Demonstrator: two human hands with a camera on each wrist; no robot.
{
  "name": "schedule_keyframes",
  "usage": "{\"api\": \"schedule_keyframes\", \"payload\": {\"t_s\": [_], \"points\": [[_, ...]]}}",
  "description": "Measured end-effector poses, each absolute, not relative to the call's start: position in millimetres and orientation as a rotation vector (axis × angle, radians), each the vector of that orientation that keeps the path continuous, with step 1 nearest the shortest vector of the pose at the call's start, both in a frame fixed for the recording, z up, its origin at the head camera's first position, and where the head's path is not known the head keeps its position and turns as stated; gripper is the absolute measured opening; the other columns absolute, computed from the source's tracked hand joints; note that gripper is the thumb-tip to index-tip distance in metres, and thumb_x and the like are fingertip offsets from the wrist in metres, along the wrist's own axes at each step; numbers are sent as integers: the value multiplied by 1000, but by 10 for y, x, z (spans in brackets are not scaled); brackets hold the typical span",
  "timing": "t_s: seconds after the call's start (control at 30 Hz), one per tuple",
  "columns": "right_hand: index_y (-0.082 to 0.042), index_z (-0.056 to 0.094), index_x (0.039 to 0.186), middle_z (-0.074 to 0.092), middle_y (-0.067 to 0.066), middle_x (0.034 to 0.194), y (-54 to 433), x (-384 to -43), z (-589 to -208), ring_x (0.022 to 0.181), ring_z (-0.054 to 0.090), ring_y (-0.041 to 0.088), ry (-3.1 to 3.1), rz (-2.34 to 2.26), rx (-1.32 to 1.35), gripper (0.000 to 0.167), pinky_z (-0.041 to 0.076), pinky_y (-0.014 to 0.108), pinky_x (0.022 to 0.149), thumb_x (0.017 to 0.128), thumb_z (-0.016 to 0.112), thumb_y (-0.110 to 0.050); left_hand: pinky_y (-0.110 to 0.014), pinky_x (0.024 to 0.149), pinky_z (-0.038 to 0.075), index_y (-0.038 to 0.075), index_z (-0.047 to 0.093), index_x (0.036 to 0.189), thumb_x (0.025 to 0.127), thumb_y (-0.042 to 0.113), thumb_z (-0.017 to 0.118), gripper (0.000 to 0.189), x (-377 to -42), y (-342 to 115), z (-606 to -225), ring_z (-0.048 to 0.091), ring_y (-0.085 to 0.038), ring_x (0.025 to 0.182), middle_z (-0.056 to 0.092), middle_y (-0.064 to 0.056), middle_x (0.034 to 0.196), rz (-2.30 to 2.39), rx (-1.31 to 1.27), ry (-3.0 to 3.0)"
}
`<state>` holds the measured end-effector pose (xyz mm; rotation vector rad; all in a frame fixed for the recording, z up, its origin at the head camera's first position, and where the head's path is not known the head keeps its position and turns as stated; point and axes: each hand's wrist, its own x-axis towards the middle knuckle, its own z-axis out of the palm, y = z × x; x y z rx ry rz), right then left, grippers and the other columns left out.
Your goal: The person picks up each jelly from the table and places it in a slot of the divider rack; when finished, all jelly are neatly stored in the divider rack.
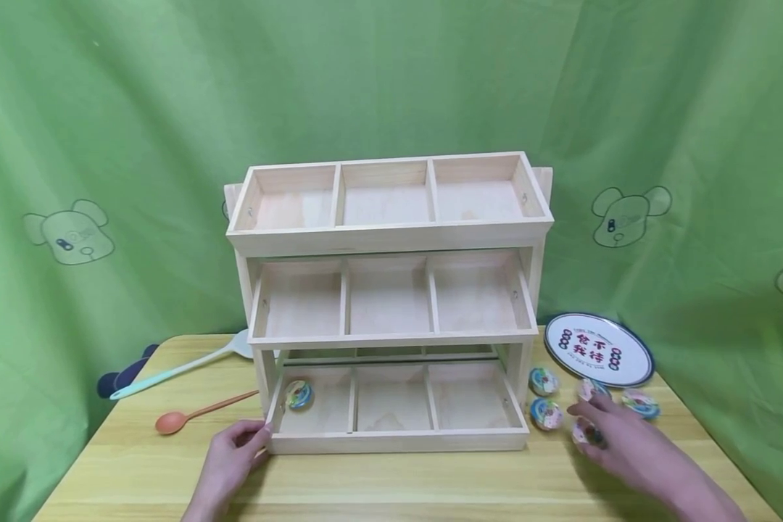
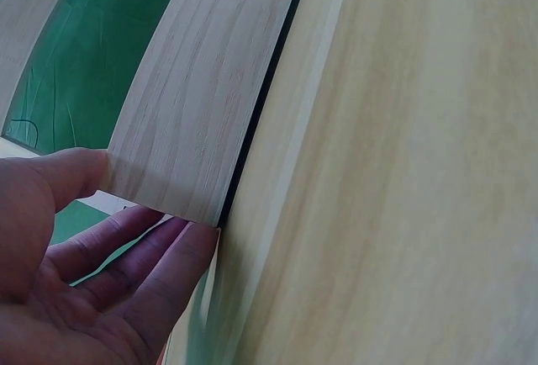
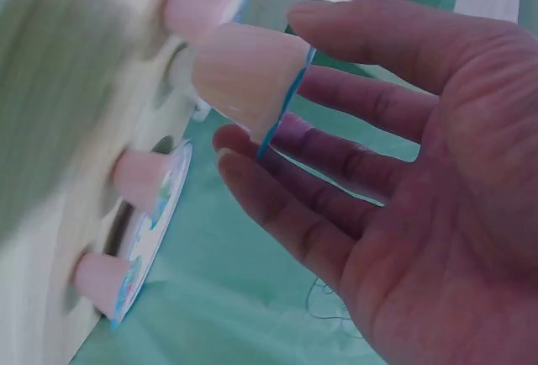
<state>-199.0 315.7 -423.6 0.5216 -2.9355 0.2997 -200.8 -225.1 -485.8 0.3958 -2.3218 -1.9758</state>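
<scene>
L hand [image 1: 231, 457] pinches btm tray [image 1: 394, 443] corner, thumb/fingers slightly apart; R hand [image 1: 633, 446], fingers half-curled, holds lidded cup [image 3: 248, 75] nr other cups [image 1: 546, 414].

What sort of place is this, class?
Probably a staged tabletop set: a green cloth curtain hangs behind a pale wooden three-tiered rack on a light wooden table.

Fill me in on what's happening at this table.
A person's right hand curls around a small lidded cup to the right of the wooden rack, where four more cups sit near a plate. The left hand holds the left front corner of the rack's bottom tray. One cup is in that tray's left compartment.
</scene>
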Motion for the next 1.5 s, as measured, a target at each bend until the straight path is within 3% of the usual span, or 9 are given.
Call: {"api": "schedule_keyframes", "payload": {"t_s": [0.13,0.27,0.37,0.47,0.5,0.87,1.13,1.5], "points": [[-3,67,113,59,27,113,3092,-1948,-4188,88,64,38,-2916,301,556,50,58,60,72,68,87,-14,-30,83,60,-16,60,113,95,7,65,29,-2004,-2245,-4852,61,-22,94,61,-20,105,-1977,397,-2322],[-7,68,114,61,20,112,2997,-1921,-4126,92,64,37,-2902,306,600,49,53,68,80,69,86,-14,-29,83,60,-15,60,113,95,7,64,29,-1998,-2251,-4852,61,-22,93,61,-19,105,-1967,398,-2328],[-9,69,115,62,11,108,2919,-1915,-4077,91,65,29,-2921,312,616,47,57,58,83,71,86,-14,-29,82,60,-15,60,113,95,8,64,30,-1999,-2252,-4854,61,-21,93,61,-19,105,-1965,399,-2332],[-8,68,116,61,4,104,2846,-1911,-4034,84,63,19,-2932,322,638,47,62,37,68,72,85,-14,-30,82,60,-16,60,113,95,8,64,30,-2007,-2249,-4856,61,-21,93,61,-19,105,-1969,390,-2332],[-8,68,117,61,3,105,2820,-1907,-4017,84,63,18,-2936,320,631,48,61,36,69,72,85,-14,-30,82,60,-16,60,113,95,8,64,31,-2010,-2248,-4857,62,-21,93,61,-20,105,-1972,383,-2331],[-12,68,114,61,-1,104,2603,-1910,-3927,79,61,12,-2911,311,707,43,58,26,63,75,84,-15,-29,83,60,-16,59,114,95,4,63,28,-2001,-2237,-4852,61,-21,92,61,-21,106,-1988,403,-2311],[-12,69,116,60,2,106,2440,-1966,-3923,84,61,14,-2963,358,723,42,60,31,69,77,83,-16,-29,83,60,-16,59,115,95,5,63,29,-2004,-2242,-4855,62,-20,92,61,-20,105,-1988,406,-2310],[-11,69,116,58,-2,105,2280,-2006,-3897,83,60,11,-2876,416,867,40,57,24,65,79,81,-13,-29,83,60,-15,59,115,95,5,63,28,-2007,-2236,-4861,62,-21,93,61,-21,107,-1995,410,-2304]]}}
